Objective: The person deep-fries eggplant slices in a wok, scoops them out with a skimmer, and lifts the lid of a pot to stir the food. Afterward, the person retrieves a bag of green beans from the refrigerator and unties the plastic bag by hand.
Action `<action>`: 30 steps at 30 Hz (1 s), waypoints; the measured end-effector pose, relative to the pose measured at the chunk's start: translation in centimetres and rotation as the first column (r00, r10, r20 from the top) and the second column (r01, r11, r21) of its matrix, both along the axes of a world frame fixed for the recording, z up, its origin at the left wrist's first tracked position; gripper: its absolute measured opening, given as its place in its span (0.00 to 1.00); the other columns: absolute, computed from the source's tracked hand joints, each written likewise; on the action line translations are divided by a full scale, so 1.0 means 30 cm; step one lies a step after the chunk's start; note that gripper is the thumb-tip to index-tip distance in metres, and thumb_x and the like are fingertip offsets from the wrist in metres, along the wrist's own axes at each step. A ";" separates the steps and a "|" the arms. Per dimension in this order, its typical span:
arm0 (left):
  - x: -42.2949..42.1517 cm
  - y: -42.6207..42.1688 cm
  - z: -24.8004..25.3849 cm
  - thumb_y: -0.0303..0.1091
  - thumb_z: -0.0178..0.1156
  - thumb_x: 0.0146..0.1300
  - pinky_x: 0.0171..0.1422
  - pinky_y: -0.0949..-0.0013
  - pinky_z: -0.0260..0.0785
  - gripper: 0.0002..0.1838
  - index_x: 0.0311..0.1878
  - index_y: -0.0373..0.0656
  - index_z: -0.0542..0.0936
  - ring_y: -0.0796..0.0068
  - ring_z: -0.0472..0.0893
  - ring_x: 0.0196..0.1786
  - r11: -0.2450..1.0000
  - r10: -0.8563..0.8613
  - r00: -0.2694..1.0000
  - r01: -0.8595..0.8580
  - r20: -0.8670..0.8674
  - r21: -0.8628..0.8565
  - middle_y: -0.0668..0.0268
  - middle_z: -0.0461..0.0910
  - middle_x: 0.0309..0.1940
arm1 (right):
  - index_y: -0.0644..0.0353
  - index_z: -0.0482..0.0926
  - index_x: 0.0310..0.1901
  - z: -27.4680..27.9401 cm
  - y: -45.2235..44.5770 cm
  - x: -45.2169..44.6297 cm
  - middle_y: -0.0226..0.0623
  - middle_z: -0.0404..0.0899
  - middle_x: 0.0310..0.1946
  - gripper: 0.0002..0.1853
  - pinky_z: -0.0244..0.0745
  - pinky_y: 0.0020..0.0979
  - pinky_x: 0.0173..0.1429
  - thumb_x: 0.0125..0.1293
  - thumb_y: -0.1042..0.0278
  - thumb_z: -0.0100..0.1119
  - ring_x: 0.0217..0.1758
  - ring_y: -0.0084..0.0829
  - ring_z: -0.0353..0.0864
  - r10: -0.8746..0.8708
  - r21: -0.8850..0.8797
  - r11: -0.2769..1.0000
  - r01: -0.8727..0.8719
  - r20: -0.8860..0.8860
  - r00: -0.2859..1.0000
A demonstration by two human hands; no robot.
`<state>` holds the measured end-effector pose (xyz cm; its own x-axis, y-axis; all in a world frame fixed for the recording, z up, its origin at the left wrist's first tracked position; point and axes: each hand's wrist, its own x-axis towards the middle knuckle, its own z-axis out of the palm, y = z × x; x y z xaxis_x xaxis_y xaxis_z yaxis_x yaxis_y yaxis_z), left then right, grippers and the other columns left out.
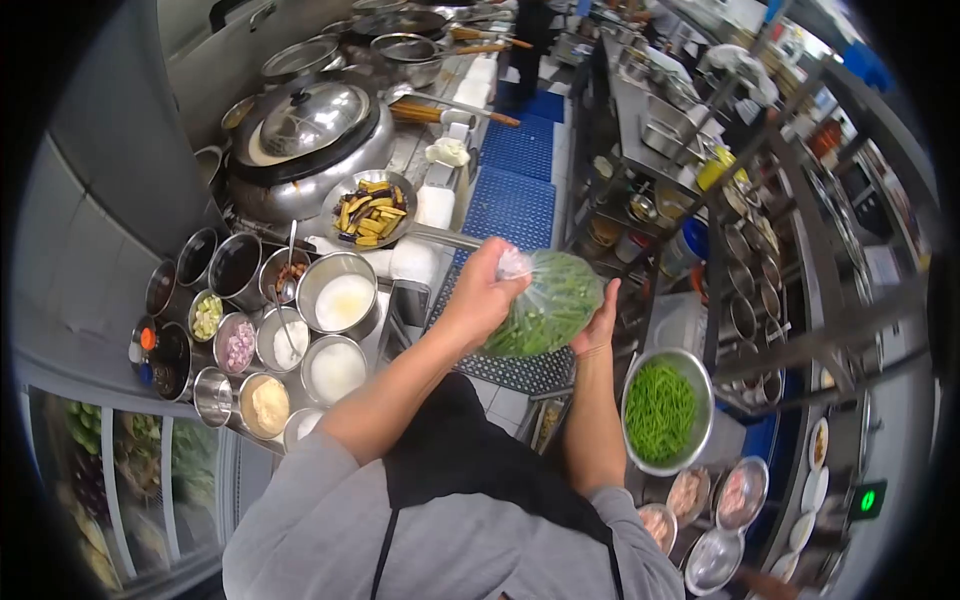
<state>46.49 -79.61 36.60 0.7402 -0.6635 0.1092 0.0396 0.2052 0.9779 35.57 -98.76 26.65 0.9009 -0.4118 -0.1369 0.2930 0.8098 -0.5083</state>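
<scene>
Beyond grey cloth shirt, clutched filled clear plastic bag of greens between left hand and right hand, seemingly not yet emptied.

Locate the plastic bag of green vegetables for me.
In the head view, the plastic bag is near the centre, between the left hand at its gathered top and the right hand against its opposite side.
</scene>
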 end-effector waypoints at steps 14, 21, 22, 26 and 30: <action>0.441 -0.432 0.026 0.19 0.61 0.61 0.47 0.72 0.68 0.11 0.44 0.40 0.73 0.80 0.75 0.40 0.997 0.069 0.996 -0.070 0.048 0.019 0.69 0.75 0.35 | 0.67 0.71 0.66 -0.027 -0.621 0.534 0.51 0.75 0.63 0.55 0.67 0.49 0.71 0.57 0.16 0.50 0.65 0.46 0.75 0.280 -0.023 0.960 -0.279 0.025 0.960; 0.592 -0.549 -0.002 0.19 0.62 0.57 0.49 0.69 0.69 0.12 0.44 0.40 0.73 0.74 0.76 0.42 0.963 0.136 0.983 -0.161 0.125 0.216 0.65 0.74 0.36 | 0.63 0.76 0.59 -0.164 -1.043 0.720 0.45 0.84 0.41 0.41 0.81 0.41 0.46 0.65 0.28 0.53 0.41 0.36 0.84 -0.044 -0.197 0.979 -0.055 -0.463 0.886; 0.611 -0.578 0.004 0.20 0.62 0.57 0.50 0.69 0.68 0.12 0.44 0.40 0.73 0.74 0.76 0.43 0.969 0.118 0.987 -0.139 0.109 0.204 0.65 0.74 0.37 | 0.63 0.77 0.57 -0.185 -1.111 0.760 0.44 0.84 0.38 0.38 0.82 0.39 0.42 0.67 0.31 0.55 0.37 0.35 0.84 -0.111 -0.225 0.974 -0.017 -0.544 0.832; 0.687 -0.699 -0.027 0.22 0.62 0.59 0.49 0.70 0.68 0.12 0.45 0.41 0.72 0.76 0.75 0.42 0.950 0.164 0.970 -0.204 0.181 0.235 0.67 0.74 0.36 | 0.62 0.78 0.43 -0.220 -1.483 0.927 0.40 0.82 0.32 0.18 0.80 0.32 0.25 0.70 0.52 0.61 0.25 0.29 0.81 -0.323 -0.403 0.910 0.096 -0.548 0.771; 0.772 -0.955 0.018 0.18 0.62 0.57 0.48 0.75 0.65 0.13 0.42 0.42 0.72 0.83 0.71 0.40 0.920 0.215 0.968 -0.245 0.128 0.307 0.72 0.71 0.34 | 0.67 0.67 0.62 -0.192 -1.960 1.076 0.52 0.77 0.51 0.37 0.85 0.39 0.38 0.68 0.38 0.59 0.43 0.41 0.83 -0.600 -0.308 0.796 0.522 -0.521 0.607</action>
